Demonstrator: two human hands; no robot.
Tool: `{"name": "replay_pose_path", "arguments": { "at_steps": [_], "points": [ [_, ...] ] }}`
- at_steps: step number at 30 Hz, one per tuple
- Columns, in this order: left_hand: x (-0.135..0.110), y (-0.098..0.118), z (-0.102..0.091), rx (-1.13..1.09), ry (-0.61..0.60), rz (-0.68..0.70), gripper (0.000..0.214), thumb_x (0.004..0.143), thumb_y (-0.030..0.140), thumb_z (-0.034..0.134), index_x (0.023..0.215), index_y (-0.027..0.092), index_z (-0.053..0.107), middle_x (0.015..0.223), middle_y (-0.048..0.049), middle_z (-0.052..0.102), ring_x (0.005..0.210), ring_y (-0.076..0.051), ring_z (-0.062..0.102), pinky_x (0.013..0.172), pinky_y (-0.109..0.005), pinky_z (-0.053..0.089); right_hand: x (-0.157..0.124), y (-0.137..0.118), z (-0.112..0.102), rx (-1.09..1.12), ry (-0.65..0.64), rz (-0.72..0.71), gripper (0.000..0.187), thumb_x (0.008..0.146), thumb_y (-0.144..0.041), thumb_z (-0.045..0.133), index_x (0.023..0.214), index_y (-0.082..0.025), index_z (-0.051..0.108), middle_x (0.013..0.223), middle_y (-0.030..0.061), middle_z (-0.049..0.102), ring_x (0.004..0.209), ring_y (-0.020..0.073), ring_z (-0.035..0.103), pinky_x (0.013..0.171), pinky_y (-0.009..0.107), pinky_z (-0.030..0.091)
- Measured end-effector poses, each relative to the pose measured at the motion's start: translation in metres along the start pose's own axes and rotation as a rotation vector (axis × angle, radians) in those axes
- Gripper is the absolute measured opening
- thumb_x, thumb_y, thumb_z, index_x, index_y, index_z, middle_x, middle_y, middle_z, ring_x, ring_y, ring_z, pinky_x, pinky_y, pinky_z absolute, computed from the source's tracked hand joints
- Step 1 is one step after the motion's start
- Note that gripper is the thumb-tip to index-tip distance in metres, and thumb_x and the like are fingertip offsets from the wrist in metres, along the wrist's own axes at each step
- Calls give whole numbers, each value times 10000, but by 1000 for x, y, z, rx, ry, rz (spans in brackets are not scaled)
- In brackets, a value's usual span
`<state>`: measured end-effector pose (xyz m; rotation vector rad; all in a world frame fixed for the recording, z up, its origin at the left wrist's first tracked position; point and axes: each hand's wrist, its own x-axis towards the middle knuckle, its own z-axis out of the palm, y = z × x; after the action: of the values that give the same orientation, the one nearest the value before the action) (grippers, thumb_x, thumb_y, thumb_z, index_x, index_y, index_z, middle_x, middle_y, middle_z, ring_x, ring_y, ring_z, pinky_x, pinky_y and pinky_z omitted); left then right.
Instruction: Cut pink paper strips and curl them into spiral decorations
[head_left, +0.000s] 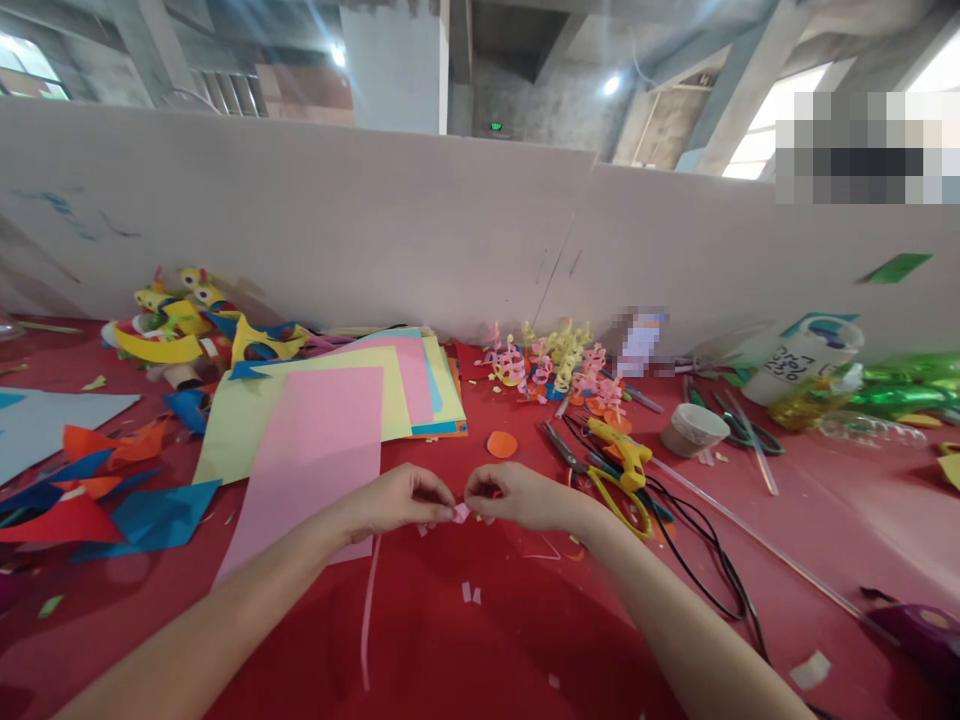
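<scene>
Between my two hands is a small folded piece of pink paper (460,513), pinched from both sides. My left hand (412,497) is closed, its fingertips on the paper's left edge. From the right, my right hand (506,494) grips the same piece with thumb and forefinger. A thin pink paper strip (368,620) hangs or lies below my left hand; whether it joins the held piece I cannot tell. Just beyond the hands lies an orange paper disc (502,444). Small pale paper scraps (471,594) lie nearer to me on the red table (450,660).
Stacked coloured sheets (322,420) lie at left, beside cut paper scraps (165,515). Curled paper flowers (559,365) stand at the back. On the right are a yellow glue gun (622,450), yellow-handled scissors (621,503), black cable (705,545), a paper cup (694,430) and plastic bottles (900,390).
</scene>
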<state>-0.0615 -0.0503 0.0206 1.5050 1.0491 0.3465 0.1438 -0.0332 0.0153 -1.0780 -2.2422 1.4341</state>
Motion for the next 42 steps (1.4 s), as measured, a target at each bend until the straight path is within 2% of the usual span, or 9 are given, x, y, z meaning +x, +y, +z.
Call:
{"name": "replay_pose_path", "arguments": {
  "at_steps": [4, 11, 17, 20, 25, 29, 32, 36, 42],
  "points": [
    [-2, 3, 0, 24, -6, 18, 202, 726, 321, 632, 852, 172, 684, 789, -25, 643, 619, -120, 517, 596, -250, 390, -1, -1, -2, -18, 9, 15, 71, 791, -147, 546, 830, -143, 605, 729, 13, 620, 645, 108, 548, 619, 219, 429],
    [-5, 5, -1, -23, -99, 12, 238, 777, 335, 573, 927, 184, 679, 686, -2, 559, 603, -115, 459, 564, -243, 338, 0, 2, 0, 30, 19, 29, 80, 796, -217, 565, 809, -145, 597, 700, 9, 615, 621, 109, 549, 598, 224, 430],
    [-5, 6, -3, -51, -100, 5, 183, 749, 297, 593, 856, 180, 683, 705, -8, 597, 651, -133, 518, 634, -262, 386, 2, 3, 1, 21, 55, 11, 47, 784, -169, 550, 792, -144, 589, 686, 10, 621, 616, 108, 556, 589, 217, 426],
    [-5, 8, 0, -65, -110, -2, 214, 755, 349, 604, 844, 172, 686, 772, -37, 647, 705, -150, 556, 674, -276, 407, 2, 1, 2, 7, 85, -2, 37, 769, -175, 567, 769, -144, 588, 661, 5, 612, 599, 108, 550, 572, 214, 418],
    [-1, 4, 4, -63, 7, -11, 336, 763, 465, 584, 790, 148, 692, 722, -57, 661, 647, -146, 548, 641, -279, 412, 1, -3, 2, -10, 103, -19, 42, 763, -143, 554, 770, -149, 595, 674, 5, 623, 609, 116, 562, 578, 223, 428],
    [3, 0, 5, -6, 52, 20, 301, 724, 441, 635, 779, 153, 703, 707, -45, 647, 603, -133, 517, 590, -273, 406, 4, -1, 4, 65, 126, -29, 66, 797, -206, 557, 769, -152, 584, 640, -3, 603, 594, 114, 563, 570, 224, 430],
    [5, -2, 6, -89, 64, 32, 278, 722, 426, 638, 747, 155, 696, 686, -30, 630, 583, -125, 500, 570, -271, 404, 10, 4, 6, 199, 164, -9, 164, 801, -311, 578, 764, -152, 577, 637, -7, 585, 578, 106, 559, 587, 234, 443],
    [6, -4, 8, -201, 129, 34, 251, 705, 401, 664, 720, 151, 680, 668, -17, 615, 636, -129, 514, 606, -271, 400, 15, 9, 8, 317, 183, 1, 340, 716, -481, 639, 729, -146, 583, 642, 2, 584, 576, 108, 550, 586, 247, 445],
    [6, -6, 4, -205, 161, -2, 249, 680, 366, 697, 788, 143, 671, 721, -32, 632, 688, -146, 546, 628, -278, 414, 15, 13, 7, 319, 180, -36, 292, 722, -433, 647, 717, -152, 567, 625, -16, 564, 577, 99, 529, 593, 242, 427]
  ]
}}
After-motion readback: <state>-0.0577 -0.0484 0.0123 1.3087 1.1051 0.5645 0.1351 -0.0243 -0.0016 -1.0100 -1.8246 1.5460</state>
